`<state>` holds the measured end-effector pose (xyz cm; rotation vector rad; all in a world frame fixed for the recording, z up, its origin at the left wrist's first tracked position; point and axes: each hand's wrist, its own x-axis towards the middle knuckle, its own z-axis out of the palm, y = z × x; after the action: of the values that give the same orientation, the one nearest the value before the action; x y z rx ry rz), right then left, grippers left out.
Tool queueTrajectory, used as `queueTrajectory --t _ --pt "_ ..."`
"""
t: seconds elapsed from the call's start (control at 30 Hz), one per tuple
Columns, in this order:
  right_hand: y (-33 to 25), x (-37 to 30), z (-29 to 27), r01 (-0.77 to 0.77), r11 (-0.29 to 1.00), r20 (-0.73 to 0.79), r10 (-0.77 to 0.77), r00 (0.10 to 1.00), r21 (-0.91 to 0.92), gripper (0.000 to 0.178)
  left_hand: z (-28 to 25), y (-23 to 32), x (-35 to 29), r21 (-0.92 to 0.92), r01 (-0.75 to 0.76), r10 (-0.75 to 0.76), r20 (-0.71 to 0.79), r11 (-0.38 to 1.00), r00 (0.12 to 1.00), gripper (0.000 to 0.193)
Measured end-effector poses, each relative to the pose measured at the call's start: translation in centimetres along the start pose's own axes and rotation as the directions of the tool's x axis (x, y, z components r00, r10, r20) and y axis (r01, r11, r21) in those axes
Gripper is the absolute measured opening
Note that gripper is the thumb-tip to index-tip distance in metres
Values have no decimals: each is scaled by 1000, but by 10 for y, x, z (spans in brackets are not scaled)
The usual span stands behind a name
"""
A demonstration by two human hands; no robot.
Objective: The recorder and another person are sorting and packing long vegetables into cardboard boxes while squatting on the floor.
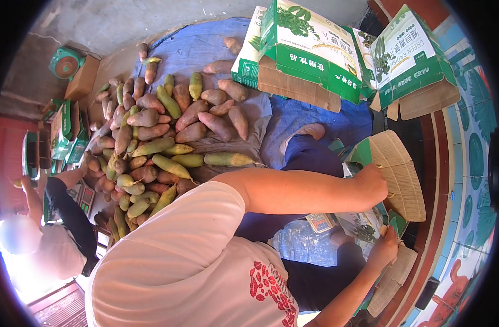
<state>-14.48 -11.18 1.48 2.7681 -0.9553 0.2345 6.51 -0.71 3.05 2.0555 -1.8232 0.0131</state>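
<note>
A green and white cardboard box (361, 224) stands tilted between my legs, its bare brown flap (399, 169) spread outward. My left hand (372, 184) is closed on the box's upper edge, beside that flap. Closer to the bottom of the view, my right hand (384, 250) grips the box's other edge, next to a second brown flap (394, 280). Both hands' fingertips are partly hidden. Under and beside the box, part of a blue plastic surface (301, 242) shows, with a small printed card (320, 222) near it.
Green radishes (168, 102) and reddish-brown roots (217, 125) lie heaped on a blue sheet (222, 41). Open green and white cartons (315, 54) stand at the upper right. On the left, another person (29, 240) sits near a scale (86, 197); a green fan (64, 62) stands behind.
</note>
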Motion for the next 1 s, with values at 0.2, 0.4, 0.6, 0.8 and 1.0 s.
queueTrajectory --t 0.2,0.4,0.6,0.8,1.0 --pt "-5 8 -8 169 984 -84 -165 983 53 20 -8 -6 1 -72 10 6 221 997 975 10" --pt "-11 14 -14 229 973 -147 -221 964 37 19 -12 -9 -4 -71 19 1 276 997 961 11" --pt "0 6 1 131 989 -107 -124 987 64 21 -5 -5 -2 -84 19 4 260 996 966 14" --pt "4 -3 2 39 993 32 -43 999 115 28 -31 -34 -7 -246 -72 64 -40 966 997 28" --pt "-14 -2 -10 127 970 -13 -127 992 210 36 -64 -135 -94 -287 267 -339 -238 920 910 28"
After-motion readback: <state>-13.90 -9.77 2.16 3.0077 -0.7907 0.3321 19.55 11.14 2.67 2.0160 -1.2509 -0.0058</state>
